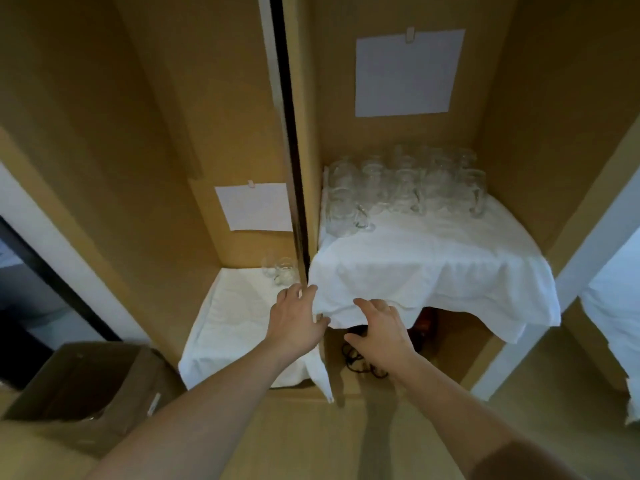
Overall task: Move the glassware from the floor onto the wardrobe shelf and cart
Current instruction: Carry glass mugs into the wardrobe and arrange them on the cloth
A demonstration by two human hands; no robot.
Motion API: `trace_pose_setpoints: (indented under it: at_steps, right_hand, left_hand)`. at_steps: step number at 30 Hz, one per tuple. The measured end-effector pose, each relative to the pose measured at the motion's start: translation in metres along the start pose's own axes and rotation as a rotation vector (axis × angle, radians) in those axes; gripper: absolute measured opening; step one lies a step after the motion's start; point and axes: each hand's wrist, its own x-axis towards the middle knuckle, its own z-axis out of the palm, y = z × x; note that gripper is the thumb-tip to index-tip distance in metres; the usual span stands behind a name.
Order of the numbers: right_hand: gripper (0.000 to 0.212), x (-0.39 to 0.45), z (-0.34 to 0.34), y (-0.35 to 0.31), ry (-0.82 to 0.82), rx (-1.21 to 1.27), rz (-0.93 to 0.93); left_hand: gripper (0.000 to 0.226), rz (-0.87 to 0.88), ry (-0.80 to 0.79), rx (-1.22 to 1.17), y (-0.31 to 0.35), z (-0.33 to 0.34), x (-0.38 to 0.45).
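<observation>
I am seeing both hands, left (297, 320) and right (380, 332), hovering spread and holding nothing at the cloth's (433, 271) front edge, glasses (405, 188) crowding the back.

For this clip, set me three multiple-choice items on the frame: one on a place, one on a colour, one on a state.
1. Where does the large group of glass mugs stand?
A. at the back of the right shelf
B. in the cardboard box
C. on the floor

2. What colour is the cloth on that shelf?
A. blue
B. white
C. brown

3. What do the hands hold?
A. one mug each
B. a sheet of paper
C. nothing

Key: 1 A, the mugs cluster near the shelf's back wall. 2 B, the cloth draped over the front edge is white. 3 C, the left hand and right hand reach forward with fingers spread, no glass in either grip.
</observation>
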Motion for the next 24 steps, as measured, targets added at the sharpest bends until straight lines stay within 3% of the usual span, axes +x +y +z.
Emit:
trace_pose_setpoints:
  at_steps: [5, 13, 18, 24]
  right_hand:
    - [0.068, 0.03, 0.026, -0.073, -0.013, -0.072, -0.066]
    - [0.072, 0.089, 0.119, -0.221, -0.075, -0.072, -0.098]
    - [0.072, 0.12, 0.161, -0.255, -0.136, -0.061, -0.007]
    - [0.073, 0.174, 0.191, -0.256, -0.126, -0.01, 0.114]
  left_hand:
    - [0.069, -0.038, 0.029, -0.013, -0.077, -0.03, 0.01]
    - [0.072, -0.166, 0.021, -0.07, -0.263, -0.098, 0.037]
    - [0.07, -0.231, -0.029, -0.137, -0.343, -0.112, 0.061]
    - [0.071, -0.297, -0.054, -0.245, -0.386, -0.083, 0.116]
